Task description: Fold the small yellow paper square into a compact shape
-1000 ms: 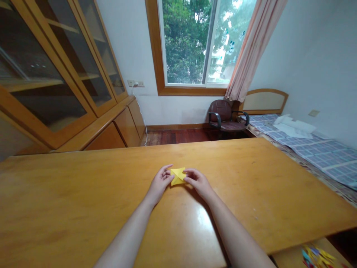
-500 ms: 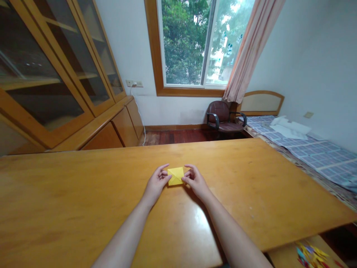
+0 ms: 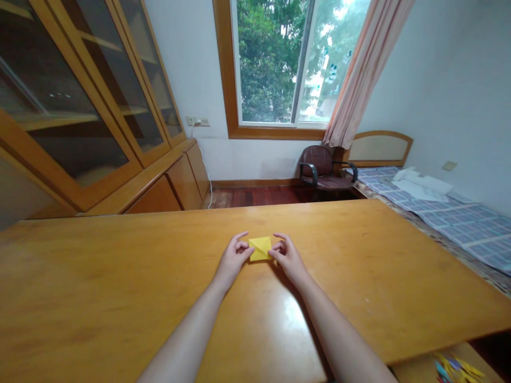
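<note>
A small folded yellow paper point(image 3: 260, 248) lies on the wooden table point(image 3: 120, 276), a little past its middle. My left hand point(image 3: 233, 258) pinches the paper's left edge with thumb and fingers curled. My right hand point(image 3: 288, 257) pinches its right edge the same way. Both forearms reach in from the bottom of the view. The paper shows diagonal creases and looks roughly square.
Glass-door wooden cabinets point(image 3: 91, 122) stand at the left. A window point(image 3: 295, 64) and a dark armchair point(image 3: 323, 167) are beyond the table. A bed point(image 3: 451, 213) runs along the right. Colourful paper pieces point(image 3: 455, 368) lie on a lower surface at the bottom right.
The paper went from a spread, pointed shape to a tighter square between my fingers. Both hands moved closer together and slightly farther from me.
</note>
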Demonstrator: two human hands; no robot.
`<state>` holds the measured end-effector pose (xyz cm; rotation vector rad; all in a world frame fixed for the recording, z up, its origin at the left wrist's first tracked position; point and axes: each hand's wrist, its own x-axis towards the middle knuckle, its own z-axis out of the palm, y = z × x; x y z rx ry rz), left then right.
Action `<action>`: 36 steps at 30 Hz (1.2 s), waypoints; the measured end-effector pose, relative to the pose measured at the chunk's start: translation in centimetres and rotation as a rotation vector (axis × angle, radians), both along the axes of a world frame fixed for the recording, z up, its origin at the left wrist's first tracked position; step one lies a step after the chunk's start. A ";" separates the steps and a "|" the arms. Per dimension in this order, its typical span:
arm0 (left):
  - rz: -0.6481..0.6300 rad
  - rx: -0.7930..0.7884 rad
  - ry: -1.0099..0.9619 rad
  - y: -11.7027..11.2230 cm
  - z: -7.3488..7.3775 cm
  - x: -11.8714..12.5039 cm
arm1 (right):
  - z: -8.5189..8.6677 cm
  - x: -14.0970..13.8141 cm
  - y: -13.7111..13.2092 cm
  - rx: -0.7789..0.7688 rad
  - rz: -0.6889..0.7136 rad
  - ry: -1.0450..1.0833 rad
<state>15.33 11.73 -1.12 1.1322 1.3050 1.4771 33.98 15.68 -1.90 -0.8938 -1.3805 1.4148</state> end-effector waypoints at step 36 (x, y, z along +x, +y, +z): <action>0.012 0.288 0.398 -1.4 0.3 -0.5 | -0.1 0.7 -0.2 0.190 0.075 -0.141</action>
